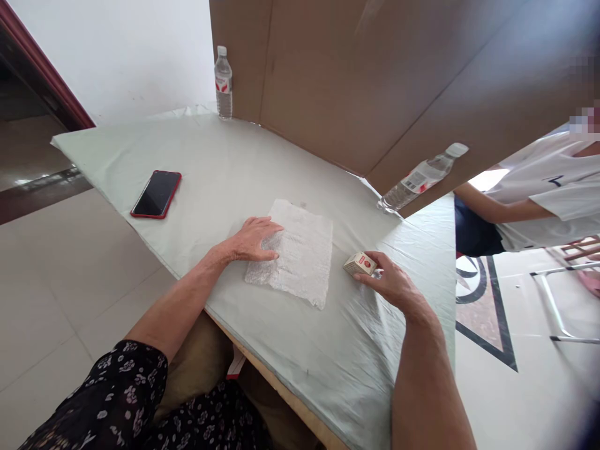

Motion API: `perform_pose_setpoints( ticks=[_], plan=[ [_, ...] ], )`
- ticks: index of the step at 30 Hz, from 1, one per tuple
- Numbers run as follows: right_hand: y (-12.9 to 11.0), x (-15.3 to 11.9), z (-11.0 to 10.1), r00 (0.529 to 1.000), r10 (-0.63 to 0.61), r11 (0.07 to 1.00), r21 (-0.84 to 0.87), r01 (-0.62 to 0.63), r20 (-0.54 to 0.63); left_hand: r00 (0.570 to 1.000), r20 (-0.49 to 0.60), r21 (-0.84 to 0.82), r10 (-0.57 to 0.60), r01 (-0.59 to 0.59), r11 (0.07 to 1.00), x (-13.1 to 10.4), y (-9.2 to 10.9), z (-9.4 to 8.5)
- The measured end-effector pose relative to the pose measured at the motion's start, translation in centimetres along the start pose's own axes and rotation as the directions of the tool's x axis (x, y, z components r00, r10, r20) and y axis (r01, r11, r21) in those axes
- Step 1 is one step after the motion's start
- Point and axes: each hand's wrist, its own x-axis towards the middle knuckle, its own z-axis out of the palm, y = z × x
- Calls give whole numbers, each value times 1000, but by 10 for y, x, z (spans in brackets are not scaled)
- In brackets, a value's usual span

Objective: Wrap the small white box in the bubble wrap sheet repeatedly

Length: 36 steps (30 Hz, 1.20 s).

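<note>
A sheet of bubble wrap (302,256) lies flat on the table, its edges slightly ragged. My left hand (255,239) rests on the sheet's left edge, fingers stretched out and apart. To the right of the sheet, my right hand (389,281) grips a small cream-coloured box (360,264) with red marks between thumb and fingers. The box is tilted, at or just above the cloth; I cannot tell whether it touches.
A pale green cloth covers the table (225,162). A red-cased phone (157,194) lies at the left. Two water bottles, one upright (224,84), one leaning (422,178), stand against a tall cardboard panel (323,81). A person in a white shirt (539,194) is at the right.
</note>
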Motion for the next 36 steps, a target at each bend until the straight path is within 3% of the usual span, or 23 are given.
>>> perform_pose_setpoints(
  ticks=[5, 9, 13, 16, 19, 22, 36],
  plan=[
    [-12, 0, 0, 997, -32, 999, -8, 31, -77, 1000, -24, 40, 1, 0, 999, 0, -5, 2],
    [-48, -3, 5, 976, -118, 986, 91, 136, -180, 999, -2, 60, 32, -32, 998, 1, -9, 4],
    [-97, -1, 28, 938, -254, 936, 183, 300, -237, 999, 5, 68, 39, -39, 997, 1, -10, 5],
    [-115, 7, 51, 929, -326, 913, 194, 358, -177, 1000, 9, 83, 28, -28, 996, 2, -9, 5],
    [-115, 14, 72, 930, -359, 914, 171, 367, -81, 1000, 17, 94, 21, -23, 995, 2, -8, 4],
    [-108, 15, 81, 932, -358, 917, 163, 363, -64, 999, 16, 92, 30, -32, 995, 2, -9, 4],
    [-102, 14, 85, 908, -408, 890, 178, 420, -99, 999, -20, 65, 50, -49, 997, 2, -14, 9]
  ],
)
